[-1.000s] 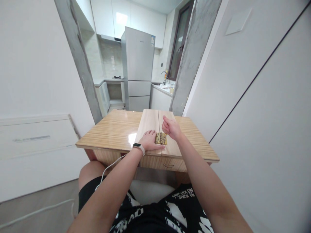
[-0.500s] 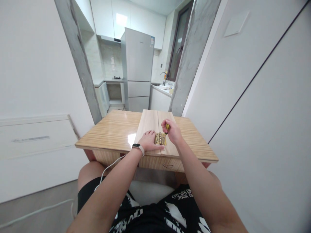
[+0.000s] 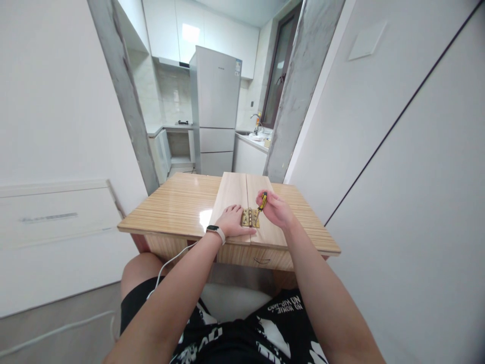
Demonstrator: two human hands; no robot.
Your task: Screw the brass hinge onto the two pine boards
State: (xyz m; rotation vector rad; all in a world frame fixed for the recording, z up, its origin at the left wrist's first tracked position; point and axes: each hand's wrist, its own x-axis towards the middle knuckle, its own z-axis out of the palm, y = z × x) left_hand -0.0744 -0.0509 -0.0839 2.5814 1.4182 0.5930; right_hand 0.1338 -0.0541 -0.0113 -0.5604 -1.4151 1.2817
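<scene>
Two pale wooden boards (image 3: 234, 191) lie side by side on the striped wooden table (image 3: 182, 197). A brass hinge (image 3: 250, 217) spans the seam between them. My left hand (image 3: 232, 221) rests flat on the left board with its fingers spread, touching the hinge's left side and reaching below it with the thumb. In my right hand (image 3: 278, 208) is a yellow and black screwdriver (image 3: 263, 200), pinched at the handle and tilted, its tip down at the hinge's right leaf.
The table's front has a drawer with a handle (image 3: 262, 260). A white cable (image 3: 166, 263) runs from the table's edge past my left leg. Beyond the table stand a fridge (image 3: 217, 91) and a kitchen counter with a sink. Walls flank both sides.
My right hand has shifted slightly right and turned palm-up, its grip loosened, so more of the screwdriver handle shows. My left hand has stayed in place.
</scene>
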